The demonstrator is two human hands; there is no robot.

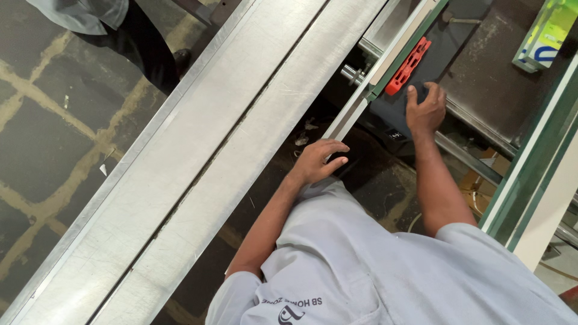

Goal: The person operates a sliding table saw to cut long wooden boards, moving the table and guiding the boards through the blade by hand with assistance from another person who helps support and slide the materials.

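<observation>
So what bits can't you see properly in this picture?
Head view only:
- Left hand: its palm is turned down onto the narrow metal strip, so what lies under it is hidden.
- Right hand: its fingertips curl over the dark machine; the grip is hidden.
- Long metal profile: both ends are cut off by the frame.
- Green box: cut off by the top corner.
- Other person: only legs and a shoe show.

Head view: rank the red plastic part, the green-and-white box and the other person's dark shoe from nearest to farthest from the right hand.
From the right hand, resting on the dark machine body:
1. Red plastic part, just up and left of the fingers.
2. Green-and-white box, in the top right corner.
3. Dark shoe, far left, across the long metal profiles, on the floor.
</observation>
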